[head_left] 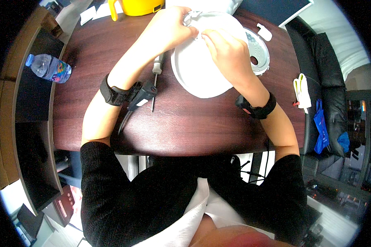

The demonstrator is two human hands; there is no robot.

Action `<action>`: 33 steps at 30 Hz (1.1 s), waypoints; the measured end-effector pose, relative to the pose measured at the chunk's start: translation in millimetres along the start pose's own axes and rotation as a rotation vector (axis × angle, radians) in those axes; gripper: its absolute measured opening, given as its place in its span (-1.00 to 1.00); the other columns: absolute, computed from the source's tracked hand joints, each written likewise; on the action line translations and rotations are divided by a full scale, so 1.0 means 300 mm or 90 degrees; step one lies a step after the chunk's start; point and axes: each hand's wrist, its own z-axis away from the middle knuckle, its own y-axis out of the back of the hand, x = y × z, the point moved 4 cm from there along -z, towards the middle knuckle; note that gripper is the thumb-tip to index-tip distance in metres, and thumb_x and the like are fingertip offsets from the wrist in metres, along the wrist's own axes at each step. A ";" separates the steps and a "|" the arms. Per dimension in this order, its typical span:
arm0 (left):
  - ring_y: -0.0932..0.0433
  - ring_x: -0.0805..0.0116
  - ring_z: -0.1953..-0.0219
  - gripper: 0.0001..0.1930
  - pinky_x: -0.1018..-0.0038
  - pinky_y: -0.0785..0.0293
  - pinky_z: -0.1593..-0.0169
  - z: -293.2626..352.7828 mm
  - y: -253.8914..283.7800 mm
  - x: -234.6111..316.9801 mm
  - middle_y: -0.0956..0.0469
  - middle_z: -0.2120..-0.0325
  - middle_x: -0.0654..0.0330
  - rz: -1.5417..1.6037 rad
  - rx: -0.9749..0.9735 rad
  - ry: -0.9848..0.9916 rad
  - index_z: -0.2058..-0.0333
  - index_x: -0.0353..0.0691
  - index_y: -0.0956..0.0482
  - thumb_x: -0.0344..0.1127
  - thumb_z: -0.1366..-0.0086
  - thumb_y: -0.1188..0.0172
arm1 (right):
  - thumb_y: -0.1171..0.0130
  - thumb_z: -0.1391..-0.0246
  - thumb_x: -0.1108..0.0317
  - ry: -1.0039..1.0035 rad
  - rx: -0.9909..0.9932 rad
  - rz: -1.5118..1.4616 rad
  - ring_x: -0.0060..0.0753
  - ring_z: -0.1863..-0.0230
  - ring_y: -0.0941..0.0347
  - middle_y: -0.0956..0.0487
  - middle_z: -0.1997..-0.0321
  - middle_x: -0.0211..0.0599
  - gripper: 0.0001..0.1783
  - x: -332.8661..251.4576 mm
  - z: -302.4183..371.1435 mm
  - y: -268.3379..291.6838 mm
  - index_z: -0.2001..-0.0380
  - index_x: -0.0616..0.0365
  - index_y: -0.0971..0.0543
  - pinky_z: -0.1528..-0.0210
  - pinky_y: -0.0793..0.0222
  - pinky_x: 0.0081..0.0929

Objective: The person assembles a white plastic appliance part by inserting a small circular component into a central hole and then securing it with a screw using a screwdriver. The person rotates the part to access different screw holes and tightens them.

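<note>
A large white round plastic shell (193,74) lies on the far part of the table. Over its upper part, the thumb and fingers of my left hand (173,26) are closed near a small greyish piece (193,14) at the rim. My right hand (228,49) pinches close beside the left thumb, over the shell's white surface. What the fingertips hold is too small to make out. Beneath my left forearm lies a screwdriver (157,68) with a pale handle, its shaft towards me. Right of the shell, partly covered by it, is a round perforated part (259,51) with a dark hole.
A yellow pot-like container (140,6) with a handle stands at the far edge. Beyond the perforated part lies a small white piece (264,32). A water bottle (51,68) is at the left by the dark shelf (33,99). Black straps with devices circle both wrists.
</note>
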 end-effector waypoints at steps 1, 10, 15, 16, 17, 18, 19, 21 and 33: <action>-0.61 0.32 0.41 -0.62 0.44 -0.51 0.27 -0.001 -0.002 -0.002 -0.60 0.45 0.03 0.002 -0.006 0.004 0.17 -0.36 -0.53 -0.28 -0.03 -0.25 | -0.19 0.08 0.40 0.009 0.003 0.001 -0.22 0.50 -0.51 -0.53 0.49 -0.29 -0.91 0.001 0.001 0.000 0.43 0.10 -0.52 0.46 -0.43 -0.38; -0.62 0.30 0.39 -0.61 0.44 -0.51 0.26 0.002 -0.003 0.001 -0.60 0.44 0.01 -0.013 0.004 -0.006 0.17 -0.35 -0.53 -0.27 -0.03 -0.26 | -0.21 0.07 0.37 -0.052 0.000 -0.052 -0.24 0.51 -0.51 -0.53 0.50 -0.30 -0.88 0.011 -0.003 -0.003 0.43 0.09 -0.50 0.46 -0.42 -0.39; -0.62 0.28 0.39 -0.60 0.43 -0.50 0.25 0.001 0.002 -0.003 -0.60 0.43 -0.01 -0.023 0.003 0.005 0.16 -0.35 -0.53 -0.26 -0.02 -0.26 | -0.20 0.09 0.38 -0.008 -0.007 -0.008 -0.25 0.49 -0.51 -0.53 0.49 -0.31 -0.88 0.001 0.000 0.001 0.42 0.09 -0.51 0.46 -0.42 -0.40; -0.62 0.27 0.38 -0.59 0.43 -0.50 0.24 0.001 0.000 -0.005 -0.60 0.43 -0.01 -0.024 0.000 0.007 0.16 -0.35 -0.53 -0.26 -0.02 -0.26 | -0.20 0.09 0.39 0.002 -0.004 -0.002 -0.26 0.49 -0.51 -0.53 0.49 -0.31 -0.88 0.000 0.001 0.002 0.42 0.09 -0.51 0.46 -0.43 -0.40; -0.62 0.27 0.38 -0.59 0.43 -0.50 0.24 0.000 -0.003 -0.007 -0.60 0.43 -0.02 -0.024 -0.001 0.010 0.16 -0.36 -0.54 -0.26 -0.02 -0.26 | -0.19 0.09 0.39 0.005 -0.009 0.000 -0.26 0.49 -0.52 -0.53 0.49 -0.31 -0.89 0.000 0.000 0.001 0.42 0.09 -0.51 0.45 -0.43 -0.40; -0.62 0.26 0.38 -0.59 0.42 -0.50 0.24 -0.001 -0.006 -0.009 -0.60 0.42 -0.02 -0.024 -0.002 0.012 0.16 -0.36 -0.54 -0.26 -0.01 -0.26 | -0.18 0.09 0.39 0.007 -0.015 0.003 -0.26 0.48 -0.52 -0.53 0.50 -0.31 -0.89 0.000 0.002 -0.002 0.42 0.09 -0.51 0.45 -0.43 -0.40; -0.62 0.26 0.37 -0.59 0.42 -0.50 0.24 -0.001 -0.007 -0.011 -0.60 0.42 -0.02 -0.020 -0.001 0.015 0.16 -0.36 -0.53 -0.26 -0.01 -0.26 | -0.18 0.08 0.39 0.010 -0.020 0.005 -0.26 0.48 -0.52 -0.53 0.50 -0.31 -0.90 0.000 0.003 -0.004 0.42 0.09 -0.51 0.45 -0.43 -0.40; -0.62 0.24 0.36 -0.58 0.42 -0.49 0.23 0.004 -0.009 -0.012 -0.60 0.41 -0.03 -0.010 -0.002 0.022 0.16 -0.36 -0.53 -0.26 -0.01 -0.26 | -0.16 0.07 0.38 0.011 -0.018 0.001 -0.26 0.48 -0.51 -0.52 0.50 -0.30 -0.91 0.001 0.004 -0.002 0.42 0.09 -0.51 0.45 -0.43 -0.40; -0.62 0.25 0.37 -0.58 0.43 -0.49 0.23 0.007 -0.004 0.005 -0.60 0.43 -0.02 -0.020 -0.007 0.030 0.16 -0.35 -0.54 -0.26 0.00 -0.27 | -0.16 0.07 0.37 0.045 -0.026 0.038 -0.30 0.50 -0.50 -0.50 0.52 -0.32 -0.91 0.000 0.007 -0.006 0.45 0.11 -0.50 0.48 -0.41 -0.41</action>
